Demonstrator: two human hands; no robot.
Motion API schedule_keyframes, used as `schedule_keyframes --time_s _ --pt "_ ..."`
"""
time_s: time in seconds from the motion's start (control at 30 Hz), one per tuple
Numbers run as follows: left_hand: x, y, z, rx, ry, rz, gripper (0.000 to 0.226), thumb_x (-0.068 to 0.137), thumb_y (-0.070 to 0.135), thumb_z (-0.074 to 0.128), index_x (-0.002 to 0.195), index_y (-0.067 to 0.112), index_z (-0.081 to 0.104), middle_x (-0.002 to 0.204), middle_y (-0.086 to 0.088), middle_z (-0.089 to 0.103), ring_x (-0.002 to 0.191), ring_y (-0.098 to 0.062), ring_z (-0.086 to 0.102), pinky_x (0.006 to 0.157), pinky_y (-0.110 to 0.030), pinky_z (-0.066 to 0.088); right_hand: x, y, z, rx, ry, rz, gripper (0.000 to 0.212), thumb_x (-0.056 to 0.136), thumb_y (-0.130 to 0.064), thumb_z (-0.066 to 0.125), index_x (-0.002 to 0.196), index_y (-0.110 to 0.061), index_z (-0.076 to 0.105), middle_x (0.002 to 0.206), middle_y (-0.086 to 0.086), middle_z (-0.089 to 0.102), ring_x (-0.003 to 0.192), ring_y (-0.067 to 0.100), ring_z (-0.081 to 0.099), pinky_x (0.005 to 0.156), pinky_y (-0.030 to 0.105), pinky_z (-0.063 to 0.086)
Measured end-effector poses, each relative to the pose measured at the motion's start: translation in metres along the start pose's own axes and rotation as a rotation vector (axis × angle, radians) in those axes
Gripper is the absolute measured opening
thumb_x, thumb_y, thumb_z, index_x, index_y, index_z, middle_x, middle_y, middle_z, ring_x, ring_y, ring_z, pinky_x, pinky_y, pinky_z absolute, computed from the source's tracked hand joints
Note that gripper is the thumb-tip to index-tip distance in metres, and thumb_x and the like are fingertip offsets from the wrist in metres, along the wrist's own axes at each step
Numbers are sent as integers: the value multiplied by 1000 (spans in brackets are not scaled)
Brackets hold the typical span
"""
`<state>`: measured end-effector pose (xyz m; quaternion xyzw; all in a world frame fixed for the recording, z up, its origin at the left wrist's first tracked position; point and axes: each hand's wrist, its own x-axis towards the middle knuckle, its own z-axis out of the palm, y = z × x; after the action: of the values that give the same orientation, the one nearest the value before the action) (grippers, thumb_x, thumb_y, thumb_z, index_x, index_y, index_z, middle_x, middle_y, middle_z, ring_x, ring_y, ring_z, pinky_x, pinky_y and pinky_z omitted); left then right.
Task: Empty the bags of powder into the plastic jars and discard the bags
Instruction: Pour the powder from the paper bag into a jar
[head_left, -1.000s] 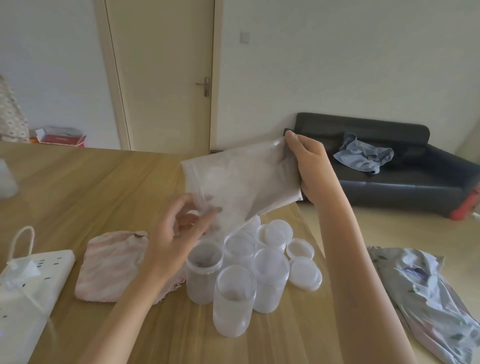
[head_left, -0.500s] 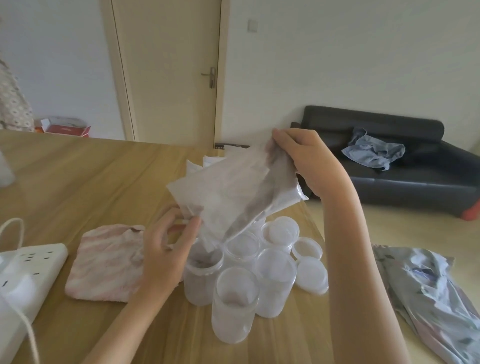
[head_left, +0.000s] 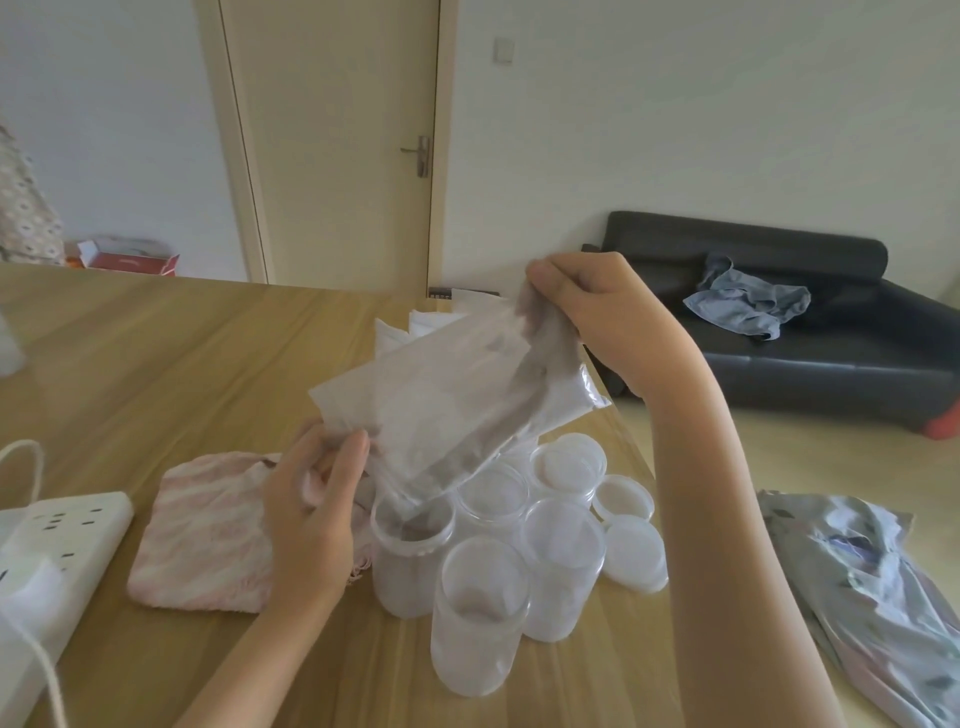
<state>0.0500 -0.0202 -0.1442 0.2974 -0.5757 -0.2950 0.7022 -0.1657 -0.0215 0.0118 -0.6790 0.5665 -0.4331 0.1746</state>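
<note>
A clear plastic bag (head_left: 457, 400) with dark powder inside hangs tilted over a cluster of frosted plastic jars. My right hand (head_left: 597, 312) pinches its raised upper end. My left hand (head_left: 317, 493) grips the bag's lower left edge. Dark powder runs down the bag toward its lower corner, which sits at the mouth of the left open jar (head_left: 410, 556). That jar holds some dark powder. Several more open jars stand around it, one at the front (head_left: 480, 618). More white bags (head_left: 415, 325) lie on the table behind.
Loose jar lids (head_left: 631, 553) lie right of the jars near the wooden table's (head_left: 156, 364) right edge. A pink striped cloth (head_left: 208, 535) and a white power strip (head_left: 47, 561) sit at the left. A crumpled garment (head_left: 872, 587) lies on the floor to the right.
The bag went from spread wide to tilted steeply, its lower corner dropping to the left jar's mouth. My right hand rose at its top, and powder slid down inside.
</note>
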Motion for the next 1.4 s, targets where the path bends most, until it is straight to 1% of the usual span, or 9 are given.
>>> schedule_keyframes --time_s 0.17,0.33,0.5,0.77,0.9,1.1,1.27,1.33,1.4 --pt "-1 0 0 8 16 33 23 90 27 57 78 41 71 73 14 64 73 2 56 69 -8 42 -1 0 0 -34 -8 8 41 101 -30 45 70 -12 66 67 3 69 54 11 47 60 24 40" --pt "-2 -1 0 18 -10 72 23 91 25 56 82 40 71 75 -1 62 73 -2 56 69 -10 42 -3 -2 -4 -49 -21 4 41 101 -29 46 69 -13 65 66 2 68 57 13 45 65 30 41" --pt "-3 -2 -1 17 -40 95 23 92 25 54 75 33 66 71 7 60 70 -6 54 69 -13 41 -4 -5 -6 -76 -9 -31 40 101 -31 49 68 -14 66 66 2 68 62 16 47 68 31 42" --pt "-4 3 1 65 -30 121 30 93 23 52 73 40 66 74 22 59 67 3 51 62 -7 35 -5 -9 -6 -103 24 -81 39 100 -30 51 69 -11 67 64 -4 66 58 11 44 61 23 37" --pt "-5 -1 0 68 -11 89 27 93 26 52 70 20 65 68 2 57 64 -16 49 60 -14 35 -5 -12 -5 -119 33 -109 38 100 -29 51 68 -13 66 63 -5 65 56 10 42 57 23 35" --pt "-4 3 1 39 -44 138 37 97 22 41 77 40 67 79 19 64 78 -9 58 74 -18 43 -5 -11 -6 -138 32 -112 38 100 -28 51 69 -12 66 61 -6 65 52 7 40 55 18 35" --pt "-3 3 0 18 -29 93 31 95 23 46 77 37 68 76 13 61 73 -16 55 67 -21 40 -5 -11 -5 -134 48 -108 38 100 -29 51 68 -12 66 61 -5 64 52 8 40 52 16 33" --pt "-3 1 -1 33 -19 82 28 93 23 48 73 29 66 72 6 59 70 -26 53 64 -29 38 -5 -13 -3 -126 63 -111 38 100 -28 51 68 -11 65 59 -6 63 47 3 39 50 12 31" --pt "-4 1 -2 46 -9 84 29 93 23 47 70 25 63 69 5 57 69 -25 51 63 -27 38 -5 -14 -1 -118 83 -122 39 100 -26 52 67 -12 64 58 -6 62 46 1 42 49 10 31"
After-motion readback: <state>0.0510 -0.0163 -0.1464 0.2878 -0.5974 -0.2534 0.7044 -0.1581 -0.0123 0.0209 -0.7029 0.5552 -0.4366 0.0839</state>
